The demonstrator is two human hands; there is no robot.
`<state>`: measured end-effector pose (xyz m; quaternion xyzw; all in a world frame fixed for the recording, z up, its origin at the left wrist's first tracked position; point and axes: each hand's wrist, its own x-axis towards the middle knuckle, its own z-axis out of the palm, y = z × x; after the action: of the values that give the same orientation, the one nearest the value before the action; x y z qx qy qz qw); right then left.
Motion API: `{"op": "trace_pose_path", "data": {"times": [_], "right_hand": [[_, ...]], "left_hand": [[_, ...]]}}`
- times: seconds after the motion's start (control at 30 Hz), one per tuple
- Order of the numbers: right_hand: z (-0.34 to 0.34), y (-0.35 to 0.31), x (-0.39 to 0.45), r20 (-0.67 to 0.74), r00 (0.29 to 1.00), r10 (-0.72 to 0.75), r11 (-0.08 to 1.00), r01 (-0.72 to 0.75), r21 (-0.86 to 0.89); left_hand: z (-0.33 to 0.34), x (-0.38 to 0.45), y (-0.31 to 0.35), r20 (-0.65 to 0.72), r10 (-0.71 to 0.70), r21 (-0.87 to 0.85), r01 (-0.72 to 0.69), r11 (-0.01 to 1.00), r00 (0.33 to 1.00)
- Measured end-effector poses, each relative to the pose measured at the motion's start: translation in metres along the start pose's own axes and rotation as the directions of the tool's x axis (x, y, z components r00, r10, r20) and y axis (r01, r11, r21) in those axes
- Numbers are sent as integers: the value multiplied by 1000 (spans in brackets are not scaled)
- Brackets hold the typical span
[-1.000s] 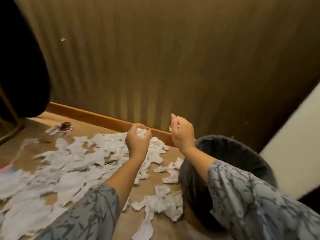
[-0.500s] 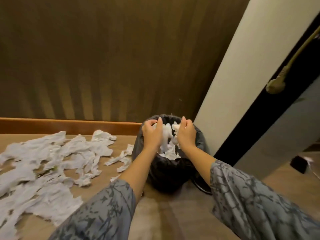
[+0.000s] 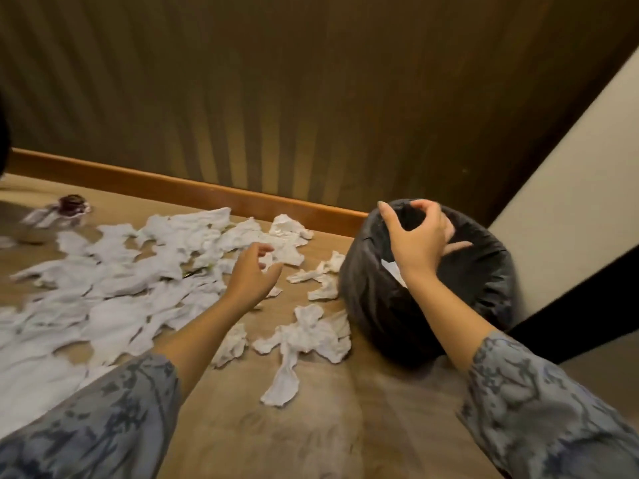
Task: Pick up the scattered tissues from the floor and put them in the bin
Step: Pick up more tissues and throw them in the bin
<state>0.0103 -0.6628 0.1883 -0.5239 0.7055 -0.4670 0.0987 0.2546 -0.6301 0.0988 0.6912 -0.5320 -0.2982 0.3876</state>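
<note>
Several crumpled white tissues (image 3: 131,281) lie scattered over the brown floor, from the far left to just beside the bin. A long twisted tissue (image 3: 297,340) lies closest to me. The bin (image 3: 484,292), lined with a black bag, stands at the right by the wall, and a bit of white tissue (image 3: 392,269) shows inside it. My left hand (image 3: 252,274) hovers over the tissues left of the bin, fingers apart and empty. My right hand (image 3: 416,240) is above the bin's mouth, fingers spread, holding nothing.
A ribbed brown wall with a wooden skirting board (image 3: 193,193) runs along the back. A cream wall panel (image 3: 570,209) rises right of the bin. A small dark jar-like object (image 3: 71,205) sits at the far left on the floor.
Both hands let go of the tissues over the bin. My left hand has swung left, back over the scattered tissues, while the right stays above the bin. The view has turned left.
</note>
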Motion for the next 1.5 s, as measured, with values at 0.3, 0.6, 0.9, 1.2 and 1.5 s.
{"op": "trace_pose_path", "data": {"times": [0.3,0.6,0.9,1.2,1.5], "right_hand": [[110,-22,-122,538,649,-538,843,414,344],[134,98,-140,791,504,346,894,78,-441],[152,128,-181,912,392,-116,899,431,-71],[152,165,-216,727,158,-668,656,586,476],[186,117,-174,836,386,-390,903,339,265]], "left_hand": [[-26,-42,-138,91,-477,461,387,799,874],[5,-62,-159,23,-371,507,309,805,928],[29,-111,-198,-156,-21,333,73,940,987],[15,-140,-202,-156,13,343,42,939,988],[-19,-131,-201,-469,-162,137,253,958,868]]}}
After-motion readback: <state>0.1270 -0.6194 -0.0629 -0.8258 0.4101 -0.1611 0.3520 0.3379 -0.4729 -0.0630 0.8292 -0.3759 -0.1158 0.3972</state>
